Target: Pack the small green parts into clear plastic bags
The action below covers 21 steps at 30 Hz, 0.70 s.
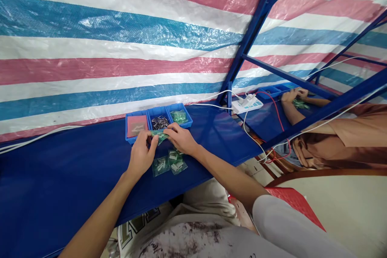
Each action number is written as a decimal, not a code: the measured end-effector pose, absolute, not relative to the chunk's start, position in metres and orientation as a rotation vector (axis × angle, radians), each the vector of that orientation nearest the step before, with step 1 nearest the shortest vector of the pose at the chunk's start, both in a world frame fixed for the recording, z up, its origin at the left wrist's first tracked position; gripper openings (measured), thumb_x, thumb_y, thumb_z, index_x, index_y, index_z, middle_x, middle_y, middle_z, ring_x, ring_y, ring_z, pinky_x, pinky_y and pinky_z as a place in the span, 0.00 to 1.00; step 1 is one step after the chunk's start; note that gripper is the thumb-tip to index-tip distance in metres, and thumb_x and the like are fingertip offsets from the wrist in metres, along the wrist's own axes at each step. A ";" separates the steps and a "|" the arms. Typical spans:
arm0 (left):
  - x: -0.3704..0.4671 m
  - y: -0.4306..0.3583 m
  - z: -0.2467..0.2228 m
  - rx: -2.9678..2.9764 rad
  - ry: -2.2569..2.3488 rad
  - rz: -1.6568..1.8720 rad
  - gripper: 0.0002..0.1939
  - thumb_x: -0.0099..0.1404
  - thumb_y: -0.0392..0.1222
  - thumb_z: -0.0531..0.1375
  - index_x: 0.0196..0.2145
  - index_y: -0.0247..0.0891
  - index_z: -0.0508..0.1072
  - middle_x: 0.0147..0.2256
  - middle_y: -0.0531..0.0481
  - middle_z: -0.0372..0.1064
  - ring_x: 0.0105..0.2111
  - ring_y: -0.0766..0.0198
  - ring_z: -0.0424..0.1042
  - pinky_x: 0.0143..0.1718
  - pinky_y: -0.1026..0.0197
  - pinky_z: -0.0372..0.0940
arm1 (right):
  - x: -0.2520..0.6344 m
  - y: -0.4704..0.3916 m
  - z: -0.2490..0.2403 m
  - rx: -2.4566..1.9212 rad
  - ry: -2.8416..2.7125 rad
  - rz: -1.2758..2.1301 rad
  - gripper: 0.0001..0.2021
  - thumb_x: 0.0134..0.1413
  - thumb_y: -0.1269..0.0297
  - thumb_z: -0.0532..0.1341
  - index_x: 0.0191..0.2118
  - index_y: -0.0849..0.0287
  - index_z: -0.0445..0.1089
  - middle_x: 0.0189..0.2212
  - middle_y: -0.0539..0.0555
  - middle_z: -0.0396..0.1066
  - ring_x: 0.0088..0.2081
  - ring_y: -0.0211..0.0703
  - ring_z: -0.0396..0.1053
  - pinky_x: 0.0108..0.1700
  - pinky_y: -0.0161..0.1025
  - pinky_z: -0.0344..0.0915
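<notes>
Striped tarpaulin [121, 48] in red, white and blue filled the upper half of the frame, hung behind a dark blue worktable [60, 177] that ran across the middle, with blue metal struts [256, 12] rising at upper right. Just left of centre, at the table's far edge, stood three small blue bins [159, 123] in a row: the left one held a reddish flat piece, the middle one a heap of small dark metal parts, the right one green bags. Directly in front of the bins, the left hand [141, 155] and the right hand [181, 139] met over a small green plastic bag [159, 135], each pinching one end of it between thumb and fingertips, so the bag was stretched between them just above the table. Below the hands, toward the near edge, a few more filled green bags [169, 163] lay flat on the blue surface, touching one another. Right of centre a white power strip [246, 104] sat on the table with white and red cables trailing from it. At the far right, another person's hands [293, 96] rested over green bags at a neighbouring table.
</notes>
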<state>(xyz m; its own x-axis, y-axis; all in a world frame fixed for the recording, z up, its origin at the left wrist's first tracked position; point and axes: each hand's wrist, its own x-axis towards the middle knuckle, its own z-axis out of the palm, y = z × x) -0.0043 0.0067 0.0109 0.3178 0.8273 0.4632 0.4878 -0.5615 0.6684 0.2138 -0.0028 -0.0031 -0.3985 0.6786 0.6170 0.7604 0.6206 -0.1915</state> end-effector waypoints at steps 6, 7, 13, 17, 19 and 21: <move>-0.005 0.009 0.007 2.181 1.092 1.242 0.17 0.78 0.49 0.54 0.59 0.40 0.67 0.49 0.42 0.70 0.36 0.60 0.70 0.32 0.61 0.64 | 0.214 -0.001 -0.006 -1.176 -2.088 0.005 0.13 0.78 0.62 0.49 0.52 0.55 0.70 0.49 0.59 0.69 0.45 0.46 0.70 0.41 0.35 0.66; -0.005 0.009 0.007 2.204 1.075 1.244 0.16 0.79 0.48 0.53 0.58 0.40 0.69 0.50 0.42 0.71 0.36 0.60 0.70 0.32 0.61 0.64 | 0.213 -0.001 -0.006 -1.175 -2.082 0.026 0.13 0.79 0.62 0.49 0.52 0.55 0.70 0.48 0.59 0.69 0.45 0.46 0.70 0.42 0.35 0.67; -0.005 0.011 0.000 2.285 1.078 1.107 0.16 0.76 0.46 0.56 0.58 0.42 0.70 0.37 0.49 0.71 0.28 0.63 0.67 0.30 0.62 0.63 | 0.209 0.000 -0.004 -1.125 -1.909 0.225 0.13 0.79 0.56 0.49 0.48 0.55 0.67 0.42 0.56 0.70 0.44 0.47 0.71 0.49 0.40 0.69; -0.002 0.011 -0.005 2.235 1.081 1.140 0.18 0.77 0.47 0.57 0.61 0.41 0.67 0.42 0.47 0.72 0.31 0.63 0.69 0.31 0.62 0.64 | 0.208 0.002 -0.003 -1.109 -1.699 0.610 0.10 0.76 0.53 0.54 0.50 0.53 0.63 0.32 0.47 0.66 0.30 0.41 0.70 0.36 0.37 0.68; -0.001 0.010 -0.003 2.216 1.061 1.143 0.20 0.77 0.45 0.57 0.64 0.42 0.64 0.45 0.46 0.72 0.31 0.64 0.69 0.32 0.62 0.65 | 0.208 0.003 -0.004 -1.097 -1.597 0.752 0.11 0.74 0.52 0.56 0.51 0.52 0.61 0.28 0.44 0.63 0.25 0.39 0.67 0.30 0.35 0.66; -0.002 0.009 -0.001 2.252 1.029 1.124 0.21 0.77 0.43 0.56 0.65 0.43 0.63 0.44 0.47 0.71 0.33 0.63 0.70 0.36 0.61 0.67 | 0.207 0.004 -0.004 -1.074 -1.529 0.840 0.12 0.73 0.50 0.57 0.51 0.51 0.59 0.25 0.42 0.60 0.22 0.38 0.64 0.26 0.35 0.63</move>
<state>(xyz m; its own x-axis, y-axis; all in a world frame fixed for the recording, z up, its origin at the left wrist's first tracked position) -0.0020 0.0088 -0.0011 0.3995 0.7690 0.4991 0.4299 -0.6380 0.6389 0.2074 0.0037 -0.0041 -0.0581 0.9353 0.3491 0.2071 0.3534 -0.9123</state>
